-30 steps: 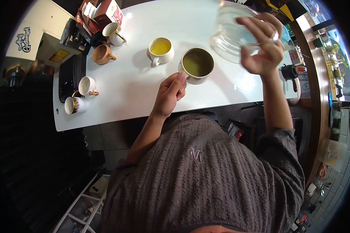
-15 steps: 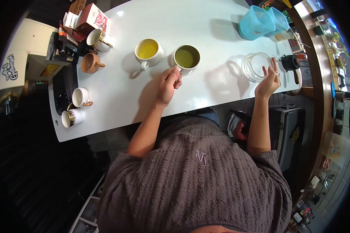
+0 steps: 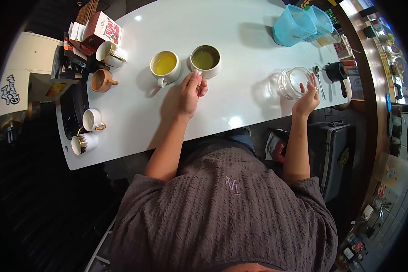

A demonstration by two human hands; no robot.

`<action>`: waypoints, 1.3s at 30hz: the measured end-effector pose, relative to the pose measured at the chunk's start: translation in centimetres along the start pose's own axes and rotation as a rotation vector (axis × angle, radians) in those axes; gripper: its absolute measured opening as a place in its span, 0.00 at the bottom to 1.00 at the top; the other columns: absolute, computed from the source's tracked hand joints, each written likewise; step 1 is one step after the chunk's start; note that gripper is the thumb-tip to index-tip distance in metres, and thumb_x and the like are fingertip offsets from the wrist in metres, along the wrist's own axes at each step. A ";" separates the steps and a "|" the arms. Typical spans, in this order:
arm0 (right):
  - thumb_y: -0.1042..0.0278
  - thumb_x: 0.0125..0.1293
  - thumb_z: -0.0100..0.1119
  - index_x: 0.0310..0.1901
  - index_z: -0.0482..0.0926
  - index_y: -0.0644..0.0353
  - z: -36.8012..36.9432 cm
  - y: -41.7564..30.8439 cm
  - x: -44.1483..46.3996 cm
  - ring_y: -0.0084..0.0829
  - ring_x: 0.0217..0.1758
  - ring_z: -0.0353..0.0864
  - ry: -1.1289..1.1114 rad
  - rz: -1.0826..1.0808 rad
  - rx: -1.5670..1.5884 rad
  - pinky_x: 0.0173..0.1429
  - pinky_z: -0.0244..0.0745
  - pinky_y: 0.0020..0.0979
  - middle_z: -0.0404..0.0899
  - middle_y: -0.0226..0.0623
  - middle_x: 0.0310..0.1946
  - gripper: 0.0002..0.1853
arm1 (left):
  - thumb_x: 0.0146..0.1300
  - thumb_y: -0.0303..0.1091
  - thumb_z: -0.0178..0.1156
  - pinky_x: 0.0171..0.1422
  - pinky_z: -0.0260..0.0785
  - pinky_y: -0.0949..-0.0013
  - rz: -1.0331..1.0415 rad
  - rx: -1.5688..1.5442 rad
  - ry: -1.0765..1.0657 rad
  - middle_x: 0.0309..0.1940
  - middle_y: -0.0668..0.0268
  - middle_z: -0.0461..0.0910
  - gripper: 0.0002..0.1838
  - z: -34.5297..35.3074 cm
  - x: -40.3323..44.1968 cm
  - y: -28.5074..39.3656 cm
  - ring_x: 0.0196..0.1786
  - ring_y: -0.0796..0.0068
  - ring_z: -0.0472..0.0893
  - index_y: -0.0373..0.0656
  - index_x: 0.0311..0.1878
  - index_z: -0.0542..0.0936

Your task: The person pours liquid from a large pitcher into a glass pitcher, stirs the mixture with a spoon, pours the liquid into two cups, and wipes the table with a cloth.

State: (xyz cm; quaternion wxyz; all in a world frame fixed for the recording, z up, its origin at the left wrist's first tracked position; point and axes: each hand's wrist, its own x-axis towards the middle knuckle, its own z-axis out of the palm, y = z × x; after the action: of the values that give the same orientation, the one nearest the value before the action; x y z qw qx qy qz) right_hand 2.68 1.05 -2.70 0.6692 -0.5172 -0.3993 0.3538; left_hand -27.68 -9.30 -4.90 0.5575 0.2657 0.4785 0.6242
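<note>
My left hand (image 3: pixel 192 96) has its thumb and fingers pinched at the handle of a white mug (image 3: pixel 217 68) of dark yellow-green liquid, which stands on the table. Left of it stands a second white mug (image 3: pixel 173 76) with brighter yellow liquid, its handle towards me. Over on the right, my right hand (image 3: pixel 306 100) has its fingers curled at the near right side of a clear glass jug (image 3: pixel 285 86). The see-through handle is hard to make out there, and I cannot tell whether the jug's base touches the table.
Several mugs stand along the left side, among them a brown cup (image 3: pixel 100 81) and a gold-handled mug (image 3: pixel 89 143). A red and white box (image 3: pixel 103 31) is behind them. Blue plastic jugs (image 3: pixel 289 29) stand at the back right. A spoon (image 3: pixel 321 84) and black container (image 3: pixel 334 71) lie beyond the glass jug.
The mug in my left hand has moved away from me, closer to the back of the table. My right hand and the glass jug have shifted slightly left and nearer; the spoon now shows.
</note>
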 end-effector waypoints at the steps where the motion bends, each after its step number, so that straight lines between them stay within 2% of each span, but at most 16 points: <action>1: 0.69 0.63 0.46 0.43 0.76 0.72 0.1 0.1 0.2 0.32 0.62 0.70 0.005 0.028 0.008 0.59 0.71 0.39 0.71 0.41 0.62 0.15 | 0.75 0.46 0.43 0.30 0.57 0.78 -0.006 -0.007 0.018 0.25 0.71 0.70 0.19 0.1 0.2 0.0 0.25 0.83 0.67 0.45 0.30 0.69; 5: 0.67 0.63 0.46 0.54 0.76 0.68 0.2 0.5 0.6 0.30 0.64 0.69 0.004 0.076 0.022 0.57 0.69 0.38 0.72 0.37 0.61 0.21 | 0.75 0.46 0.42 0.30 0.56 0.78 0.026 -0.026 0.025 0.25 0.71 0.70 0.19 0.1 0.9 -0.1 0.24 0.83 0.67 0.45 0.30 0.69; 14: 0.66 0.63 0.46 0.57 0.74 0.69 0.3 0.7 1.6 0.29 0.63 0.68 -0.006 0.072 0.008 0.60 0.65 0.38 0.70 0.36 0.63 0.23 | 0.75 0.49 0.41 0.29 0.57 0.77 0.132 -0.041 0.060 0.26 0.69 0.70 0.21 0.5 2.6 -0.3 0.24 0.83 0.67 0.42 0.33 0.69; 18: 0.66 0.65 0.48 0.51 0.76 0.74 0.3 0.8 2.4 0.30 0.61 0.70 -0.002 0.091 0.046 0.65 0.63 0.36 0.70 0.37 0.64 0.20 | 0.73 0.49 0.45 0.31 0.61 0.77 0.146 0.079 0.064 0.32 0.64 0.72 0.18 1.0 1.5 0.2 0.26 0.82 0.68 0.40 0.46 0.65; 19: 0.66 0.64 0.49 0.51 0.76 0.74 0.1 1.1 2.9 0.29 0.60 0.70 -0.016 0.082 0.017 0.64 0.63 0.35 0.71 0.36 0.63 0.20 | 0.73 0.48 0.47 0.32 0.62 0.77 0.145 0.113 0.084 0.34 0.62 0.73 0.20 1.2 1.0 0.6 0.26 0.82 0.69 0.39 0.51 0.63; 20: 0.65 0.64 0.49 0.51 0.76 0.74 -0.1 1.4 3.2 0.28 0.58 0.71 -0.029 0.073 -0.012 0.63 0.62 0.33 0.72 0.36 0.63 0.21 | 0.73 0.48 0.47 0.32 0.62 0.77 0.147 0.114 0.086 0.34 0.62 0.73 0.20 1.4 0.5 0.8 0.26 0.82 0.69 0.39 0.51 0.63; 22: 0.65 0.63 0.49 0.51 0.77 0.74 0.2 1.4 3.4 0.27 0.56 0.71 -0.021 0.060 -0.025 0.61 0.62 0.31 0.73 0.36 0.62 0.21 | 0.72 0.46 0.50 0.32 0.63 0.77 0.138 0.150 0.085 0.36 0.60 0.74 0.25 1.5 -0.6 1.2 0.27 0.81 0.70 0.39 0.60 0.55; 25: 0.65 0.63 0.50 0.50 0.78 0.73 0.3 2.0 4.0 0.25 0.54 0.71 0.003 0.050 -0.040 0.57 0.62 0.28 0.74 0.35 0.61 0.20 | 0.71 0.46 0.51 0.32 0.63 0.77 0.079 0.169 0.134 0.37 0.59 0.74 0.27 1.2 -2.2 0.8 0.27 0.81 0.71 0.39 0.62 0.53; 29: 0.66 0.63 0.49 0.51 0.78 0.73 0.4 2.5 4.4 0.26 0.56 0.72 0.027 0.057 -0.047 0.55 0.62 0.25 0.74 0.36 0.61 0.21 | 0.70 0.46 0.53 0.32 0.63 0.77 0.054 0.140 0.167 0.36 0.60 0.74 0.28 0.7 -4.0 0.1 0.28 0.81 0.71 0.38 0.61 0.54; 30: 0.66 0.63 0.49 0.51 0.78 0.73 0.5 2.5 4.5 0.26 0.56 0.72 0.023 0.056 -0.044 0.55 0.62 0.25 0.74 0.36 0.61 0.21 | 0.71 0.46 0.52 0.32 0.62 0.77 0.017 0.110 0.176 0.34 0.62 0.73 0.25 0.6 -4.3 0.0 0.27 0.81 0.70 0.38 0.58 0.59; 31: 0.66 0.63 0.48 0.52 0.78 0.74 0.5 2.4 4.5 0.27 0.58 0.72 0.022 0.036 -0.046 0.57 0.62 0.26 0.74 0.38 0.60 0.21 | 0.71 0.45 0.52 0.33 0.61 0.77 -0.020 0.079 0.187 0.32 0.65 0.73 0.21 0.5 -4.5 0.0 0.27 0.81 0.70 0.38 0.56 0.63; 32: 0.67 0.64 0.47 0.52 0.77 0.74 0.6 2.5 4.5 0.28 0.60 0.71 0.021 0.017 -0.048 0.59 0.61 0.26 0.74 0.40 0.60 0.21 | 0.71 0.45 0.52 0.33 0.61 0.77 -0.016 0.078 0.191 0.32 0.65 0.73 0.21 0.1 -4.7 0.0 0.27 0.81 0.70 0.38 0.56 0.63; 34: 0.67 0.64 0.46 0.53 0.76 0.75 0.6 3.1 5.1 0.30 0.61 0.71 0.018 0.007 -0.011 0.62 0.61 0.28 0.74 0.42 0.60 0.22 | 0.70 0.44 0.53 0.31 0.60 0.77 -0.071 0.085 0.090 0.27 0.69 0.72 0.17 -0.6 -5.0 0.3 0.26 0.82 0.70 0.38 0.46 0.70; 36: 0.67 0.65 0.45 0.54 0.75 0.75 0.4 3.9 5.9 0.31 0.63 0.70 0.019 -0.004 0.028 0.66 0.60 0.29 0.74 0.44 0.59 0.22 | 0.70 0.44 0.53 0.31 0.59 0.78 -0.071 0.103 0.088 0.26 0.70 0.71 0.15 -0.7 -5.5 0.7 0.25 0.82 0.70 0.38 0.43 0.72; 38: 0.62 0.68 0.45 0.60 0.68 0.77 -0.1 4.8 6.5 0.40 0.65 0.68 -0.003 -0.018 0.045 0.72 0.55 0.37 0.73 0.51 0.59 0.27 | 0.69 0.43 0.54 0.30 0.59 0.78 -0.076 0.121 0.086 0.25 0.72 0.71 0.15 -0.7 -5.8 0.9 0.25 0.82 0.70 0.39 0.40 0.73; 39: 0.62 0.68 0.45 0.60 0.68 0.77 0.1 4.5 6.4 0.40 0.65 0.68 -0.005 -0.020 0.046 0.72 0.55 0.37 0.73 0.51 0.59 0.27 | 0.69 0.43 0.54 0.30 0.59 0.78 -0.073 0.125 0.088 0.25 0.72 0.71 0.14 -0.6 -5.9 1.0 0.25 0.83 0.70 0.39 0.39 0.73</action>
State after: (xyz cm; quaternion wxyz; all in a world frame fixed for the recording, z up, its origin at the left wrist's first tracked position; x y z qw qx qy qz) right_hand 5.03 7.74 -6.01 0.6835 -0.4967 -0.3977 0.3577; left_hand -27.25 -15.02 -3.10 0.5406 0.2546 0.5500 0.5835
